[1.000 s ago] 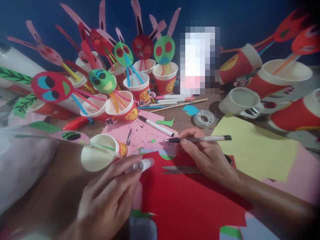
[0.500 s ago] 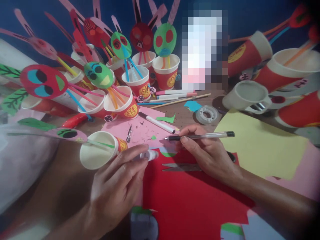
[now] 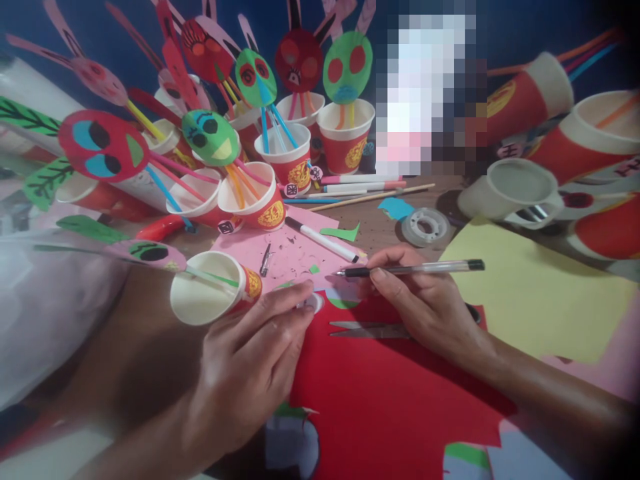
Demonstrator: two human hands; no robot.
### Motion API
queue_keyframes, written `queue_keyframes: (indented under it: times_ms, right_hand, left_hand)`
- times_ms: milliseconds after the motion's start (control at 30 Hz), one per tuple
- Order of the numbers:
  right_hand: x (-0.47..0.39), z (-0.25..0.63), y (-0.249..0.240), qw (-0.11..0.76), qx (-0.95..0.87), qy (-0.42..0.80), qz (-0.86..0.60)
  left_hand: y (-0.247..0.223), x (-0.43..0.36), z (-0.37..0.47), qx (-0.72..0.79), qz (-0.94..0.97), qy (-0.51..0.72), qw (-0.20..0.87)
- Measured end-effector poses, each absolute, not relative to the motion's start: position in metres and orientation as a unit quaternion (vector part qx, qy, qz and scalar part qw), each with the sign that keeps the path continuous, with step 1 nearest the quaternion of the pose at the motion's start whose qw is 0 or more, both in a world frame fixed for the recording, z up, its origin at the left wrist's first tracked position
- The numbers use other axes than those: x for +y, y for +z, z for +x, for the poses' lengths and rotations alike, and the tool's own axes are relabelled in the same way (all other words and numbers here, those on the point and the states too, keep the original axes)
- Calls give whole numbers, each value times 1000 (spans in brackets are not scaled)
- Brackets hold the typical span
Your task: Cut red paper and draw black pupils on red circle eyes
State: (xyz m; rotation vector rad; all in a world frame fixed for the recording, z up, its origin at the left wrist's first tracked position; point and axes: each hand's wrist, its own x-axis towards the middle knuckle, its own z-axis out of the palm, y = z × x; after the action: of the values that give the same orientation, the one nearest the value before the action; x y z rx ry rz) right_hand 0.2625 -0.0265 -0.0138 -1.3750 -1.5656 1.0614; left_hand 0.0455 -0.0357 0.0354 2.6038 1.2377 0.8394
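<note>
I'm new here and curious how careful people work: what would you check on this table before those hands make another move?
1. Pen held, tip bare: ok; it is in the right hand, tip uncovered.
2. Grip on the white item: cannot tell; the fingers of the left hand hide most of it.
3. Scissors closed: not ok; the blade tips are parted.
4. Red paper uncovered: not ok; the scissors lie on it.
5. Cup near the left hand upright: not ok; it lies tipped over.
6. Tape roll apart from the right hand: ok; it lies beyond it.
</note>
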Motion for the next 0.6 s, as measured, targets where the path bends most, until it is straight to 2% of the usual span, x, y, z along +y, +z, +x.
queue_keyframes:
  times_ms: [300, 500, 600]
  right_hand:
    - [-27, 261, -18, 378, -625, 389, -562]
    - [-27, 261, -15, 350, -653, 337, -581]
    - [-29, 264, -16, 319, -670, 300, -600]
  left_hand:
    - [34, -46, 41, 382, 886, 261, 31]
    - [33, -61, 41, 379, 914, 143, -9]
    - [21, -70, 47, 381, 905, 181, -57]
